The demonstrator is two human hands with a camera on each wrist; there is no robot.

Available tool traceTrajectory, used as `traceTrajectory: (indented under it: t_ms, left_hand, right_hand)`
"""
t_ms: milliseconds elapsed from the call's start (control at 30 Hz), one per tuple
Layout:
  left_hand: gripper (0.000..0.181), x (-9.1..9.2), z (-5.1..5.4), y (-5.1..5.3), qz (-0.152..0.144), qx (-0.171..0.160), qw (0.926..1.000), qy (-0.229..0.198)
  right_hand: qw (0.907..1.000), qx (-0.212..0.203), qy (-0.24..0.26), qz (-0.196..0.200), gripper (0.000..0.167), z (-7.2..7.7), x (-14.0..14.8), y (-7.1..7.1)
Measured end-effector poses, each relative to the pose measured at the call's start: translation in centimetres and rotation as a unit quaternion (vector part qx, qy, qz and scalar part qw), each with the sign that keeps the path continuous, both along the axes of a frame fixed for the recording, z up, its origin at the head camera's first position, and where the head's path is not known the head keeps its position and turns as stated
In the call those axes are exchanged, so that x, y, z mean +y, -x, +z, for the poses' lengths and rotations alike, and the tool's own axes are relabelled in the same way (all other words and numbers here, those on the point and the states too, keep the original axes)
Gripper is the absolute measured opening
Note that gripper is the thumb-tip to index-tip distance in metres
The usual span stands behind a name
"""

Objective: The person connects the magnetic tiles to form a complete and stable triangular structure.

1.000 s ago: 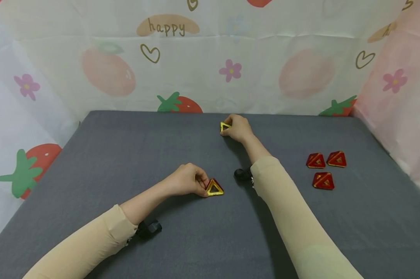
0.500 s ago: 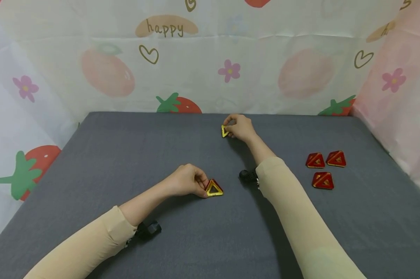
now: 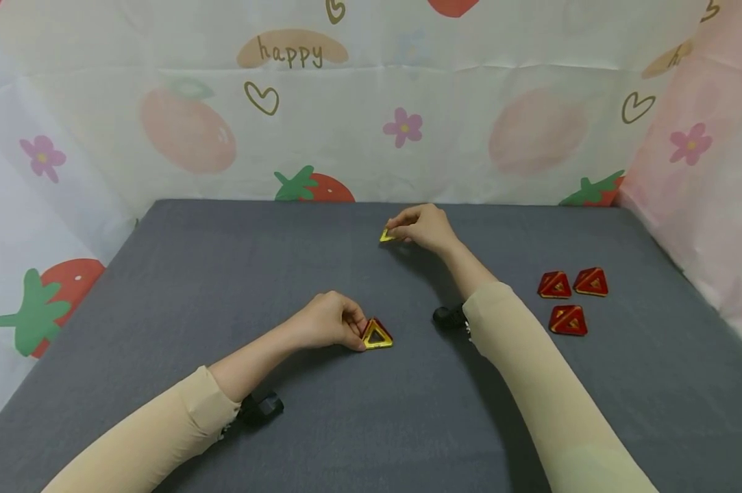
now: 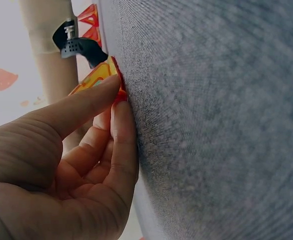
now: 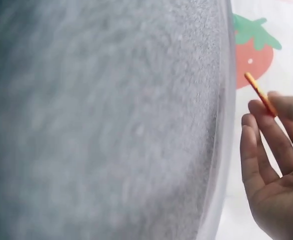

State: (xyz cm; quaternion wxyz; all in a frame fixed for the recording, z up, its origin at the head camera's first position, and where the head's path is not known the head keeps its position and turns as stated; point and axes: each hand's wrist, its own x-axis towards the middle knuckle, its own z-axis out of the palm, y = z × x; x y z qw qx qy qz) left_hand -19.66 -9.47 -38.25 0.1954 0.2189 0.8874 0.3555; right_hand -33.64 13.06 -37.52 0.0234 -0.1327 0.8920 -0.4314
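Note:
In the head view my left hand point(image 3: 329, 320) pinches the left corner of a red and yellow triangular piece point(image 3: 375, 345) standing on the grey cloth; it looks like magnetic tiles joined together. The left wrist view shows thumb and fingers on the yellow tile point(image 4: 92, 78), close to the cloth. Farther back, my right hand point(image 3: 425, 227) pinches a single yellow triangle tile point(image 3: 386, 237), mostly covered by the fingers. Seen almost edge-on in the right wrist view, that tile point(image 5: 259, 91) is a thin orange-yellow strip between thumb and finger.
On the right of the grey-covered table point(image 3: 272, 267) sit three red pyramid-like pieces, a front one point(image 3: 569, 320), a back left one point(image 3: 554, 285) and a back right one point(image 3: 590, 281). A patterned curtain point(image 3: 444, 157) stands behind. Black cameras point(image 3: 262, 409) are strapped to both wrists.
My right hand has turned the yellow triangle tile, and the fingers now cover more of it. The right forearm has swung a little to the right. My left hand keeps its place.

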Motion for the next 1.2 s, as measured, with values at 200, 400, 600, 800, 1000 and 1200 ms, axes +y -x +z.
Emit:
traceTrajectory:
  t_ms: [200,400,600,800,1000,1200]
  left_hand:
    - [0.018,0.1,0.0,0.0,0.001,-0.001,1.0,-0.002]
    - [0.018,0.1,0.0,0.0,-0.003,0.003,1.0,-0.006]
    - [0.017,0.1,0.0,-0.2,0.001,-0.005,1.0,-0.008]
    - [0.017,0.2,0.0,-0.2,0.005,-0.009,0.9999,-0.009]
    - [0.016,0.2,0.0,-0.1,0.002,-0.011,0.9999,-0.012]
    - [0.016,0.2,0.0,-0.1,0.001,-0.013,0.9998,-0.017]
  right_hand:
    - [0.9993,0.024,-0.022,0.017,0.02,0.6,0.2,-0.7]
    - [0.9971,0.024,-0.043,0.057,0.026,0.8,0.6,-1.5]
    - [0.9947,0.01,-0.052,0.088,0.018,0.8,1.4,-2.4]
    - [0.9904,0.012,-0.07,0.118,0.015,1.0,1.7,-3.5]
    - [0.9861,0.025,-0.068,0.149,0.013,1.3,1.5,-5.3]
    - [0.9815,0.044,-0.069,0.173,0.013,1.3,1.3,-6.6]
